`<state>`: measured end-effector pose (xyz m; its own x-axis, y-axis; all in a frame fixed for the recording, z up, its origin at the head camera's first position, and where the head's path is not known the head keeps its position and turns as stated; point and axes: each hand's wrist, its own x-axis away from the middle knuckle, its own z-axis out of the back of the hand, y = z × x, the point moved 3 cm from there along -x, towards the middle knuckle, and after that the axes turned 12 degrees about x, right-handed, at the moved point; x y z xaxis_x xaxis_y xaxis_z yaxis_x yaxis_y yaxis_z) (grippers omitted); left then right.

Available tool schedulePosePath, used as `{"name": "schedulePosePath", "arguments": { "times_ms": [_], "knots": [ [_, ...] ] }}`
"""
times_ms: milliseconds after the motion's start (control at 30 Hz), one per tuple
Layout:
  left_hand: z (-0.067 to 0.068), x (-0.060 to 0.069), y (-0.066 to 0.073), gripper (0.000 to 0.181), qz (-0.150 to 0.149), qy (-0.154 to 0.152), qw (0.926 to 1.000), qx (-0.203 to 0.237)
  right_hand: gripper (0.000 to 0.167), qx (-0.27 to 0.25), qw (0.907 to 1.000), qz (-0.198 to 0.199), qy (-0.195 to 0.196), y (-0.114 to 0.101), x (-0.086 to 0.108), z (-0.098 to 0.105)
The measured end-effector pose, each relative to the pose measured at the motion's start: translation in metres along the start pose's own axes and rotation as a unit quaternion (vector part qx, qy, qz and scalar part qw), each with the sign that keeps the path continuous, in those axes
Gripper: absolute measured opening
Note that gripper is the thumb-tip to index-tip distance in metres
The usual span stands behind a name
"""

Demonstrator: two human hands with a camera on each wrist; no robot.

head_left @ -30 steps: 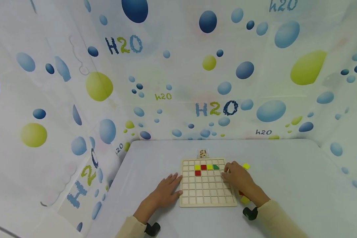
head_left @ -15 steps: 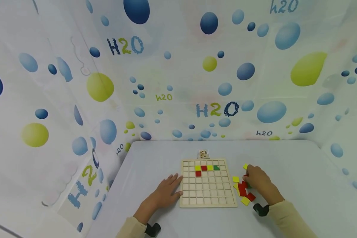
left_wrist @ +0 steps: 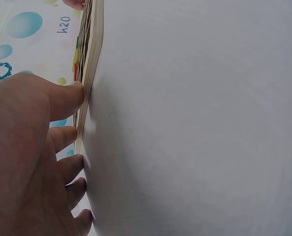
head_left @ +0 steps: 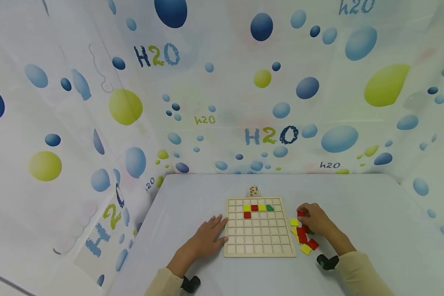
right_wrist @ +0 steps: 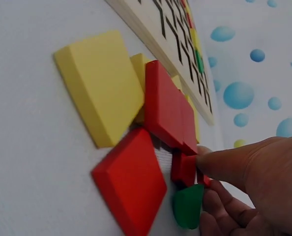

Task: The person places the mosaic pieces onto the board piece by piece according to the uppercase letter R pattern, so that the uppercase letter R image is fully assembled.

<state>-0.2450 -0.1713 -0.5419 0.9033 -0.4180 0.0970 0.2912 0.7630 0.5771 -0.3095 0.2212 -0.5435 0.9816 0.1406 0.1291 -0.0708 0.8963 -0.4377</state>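
Observation:
A wooden grid board [head_left: 260, 242] lies on the table, with yellow, red and green pieces in its upper cells. At its left edge rests my left hand [head_left: 209, 237], fingers spread, thumb and fingertips touching the rim. Right of the board, my right hand [head_left: 316, 220] pinches a red tile [head_left: 301, 214] between thumb and fingers. Below that hand lies a loose pile of red and yellow tiles [head_left: 302, 235]. In the right wrist view a green piece [right_wrist: 188, 206] sits beside the fingers, near a yellow tile [right_wrist: 102, 83] and a red tile [right_wrist: 131, 182].
A small printed pattern card [head_left: 253, 190] lies just behind the board. The white table [head_left: 192, 193] ends against a curtain [head_left: 222, 90] printed with blue and green drops, which also hangs at both sides.
My right hand went from the board's right edge to the pile, then shifted slightly left with a red tile now showing in its fingers. My left hand stayed at the board.

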Motion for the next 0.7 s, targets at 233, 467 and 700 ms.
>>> {"name": "schedulePosePath", "arguments": {
  "times_ms": [233,467,700],
  "knots": [
    [0.003,-0.001,0.0,0.068,0.002,-0.01,0.9999,-0.003,0.031,0.019,0.9997,0.012,0.012,-0.004,0.001,0.001],
    [0.002,-0.001,0.0,0.068,0.005,-0.006,1.0,-0.001,0.028,0.039,0.9967,0.056,0.043,-0.007,-0.005,-0.008],
    [-0.001,-0.002,-0.002,0.068,0.007,-0.004,0.9999,-0.007,0.032,0.009,0.9975,0.049,0.05,-0.018,-0.008,-0.011]
  ]
}}
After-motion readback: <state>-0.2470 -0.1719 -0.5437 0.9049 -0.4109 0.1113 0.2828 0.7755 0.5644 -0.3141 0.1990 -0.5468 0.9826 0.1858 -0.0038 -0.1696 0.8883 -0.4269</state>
